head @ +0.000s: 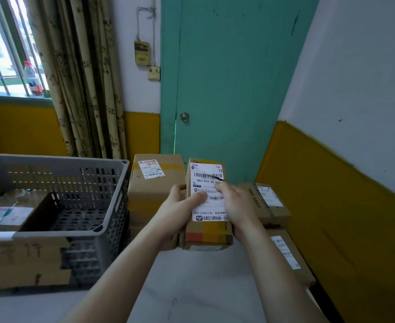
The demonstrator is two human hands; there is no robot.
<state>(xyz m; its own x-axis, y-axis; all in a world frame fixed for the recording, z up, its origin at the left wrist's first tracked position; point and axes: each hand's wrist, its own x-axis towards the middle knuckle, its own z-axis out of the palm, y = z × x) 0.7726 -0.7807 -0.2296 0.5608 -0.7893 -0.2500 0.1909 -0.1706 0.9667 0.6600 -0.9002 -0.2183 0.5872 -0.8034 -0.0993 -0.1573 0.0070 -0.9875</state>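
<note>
Two hands hold one small box upright between them, above a pale tabletop. The left hand wraps the box's left edge, fingers behind it and thumb laid across the front. The right hand grips the right edge, its curled fingers resting on the front face. The small box is brown cardboard, taller than it is wide, with yellowish tape down its front and an orange patch at the lower left corner. A white label covers most of the front face, showing a barcode at the top, a printed code beginning 863-H10, a second barcode lower down and small print at the foot. A dark tear cuts into the label's right side just above the right hand's fingertips. Just beyond the left hand stands a bigger box with its own label and yellow tape. Just right of the right hand lies a flat box, and another box lies beside the right forearm. Well to the left of the left hand sits a grey crate with a parcel inside. Far beyond both hands are a green door, a patterned curtain and a bottle at the window.
</note>
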